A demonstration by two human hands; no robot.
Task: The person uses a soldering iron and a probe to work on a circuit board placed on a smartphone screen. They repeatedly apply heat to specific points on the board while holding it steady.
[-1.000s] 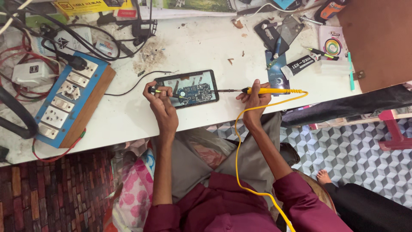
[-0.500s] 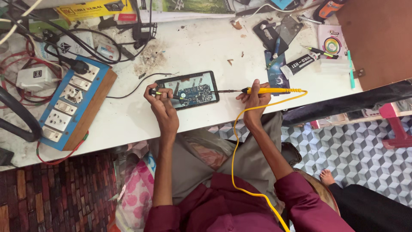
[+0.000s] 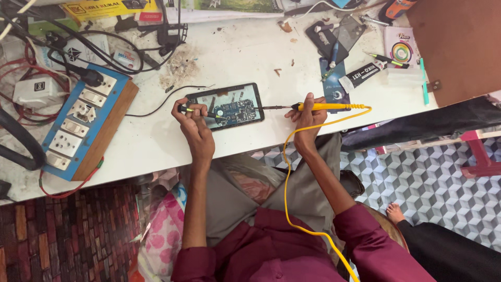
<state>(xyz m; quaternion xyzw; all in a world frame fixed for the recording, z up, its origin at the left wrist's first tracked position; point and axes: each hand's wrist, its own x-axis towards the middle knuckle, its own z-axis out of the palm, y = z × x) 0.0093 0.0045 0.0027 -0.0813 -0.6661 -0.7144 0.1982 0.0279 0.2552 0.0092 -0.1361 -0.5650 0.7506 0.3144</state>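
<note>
One opened phone (image 3: 228, 107) shows its blue circuit board, back removed.

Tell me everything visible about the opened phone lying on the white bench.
The opened phone is a dark, rounded rectangle lying flat and face-down near the bench's front edge, back cover off, showing a blue circuit board and metal parts. The left hand steadies its left end, holding a small dark tool there. The thin tip of the yellow soldering iron, held in the right hand, points at its right edge.
</note>
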